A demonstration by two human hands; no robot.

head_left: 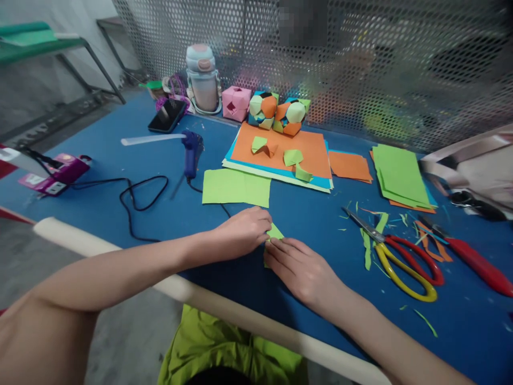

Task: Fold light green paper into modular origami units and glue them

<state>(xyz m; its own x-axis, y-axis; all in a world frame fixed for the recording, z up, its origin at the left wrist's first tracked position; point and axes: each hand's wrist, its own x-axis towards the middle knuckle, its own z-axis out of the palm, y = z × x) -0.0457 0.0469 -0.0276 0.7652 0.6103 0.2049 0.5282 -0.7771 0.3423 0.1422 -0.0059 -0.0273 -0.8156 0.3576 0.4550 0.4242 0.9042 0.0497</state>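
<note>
Near the table's front edge, a small piece of green paper (274,232) lies mostly hidden under both hands. My left hand (246,230) has its fingers curled together at the paper's left side. From the right, my right hand (298,267) presses on it, fingers close together and fingertips meeting those of the left. Just beyond the hands is a creased light green sheet (236,187). Further back, small folded green and orange pieces (293,157) rest on an orange sheet (308,141) that tops a paper stack.
Scissors (380,238), a red-handled tool (481,264) and paper scraps lie right, below stacked green paper (401,174). A blue glue gun (192,152) with its cord, a phone (167,116) and a power strip (56,174) are left. A bottle (203,80) and paper cubes (236,104) stand behind.
</note>
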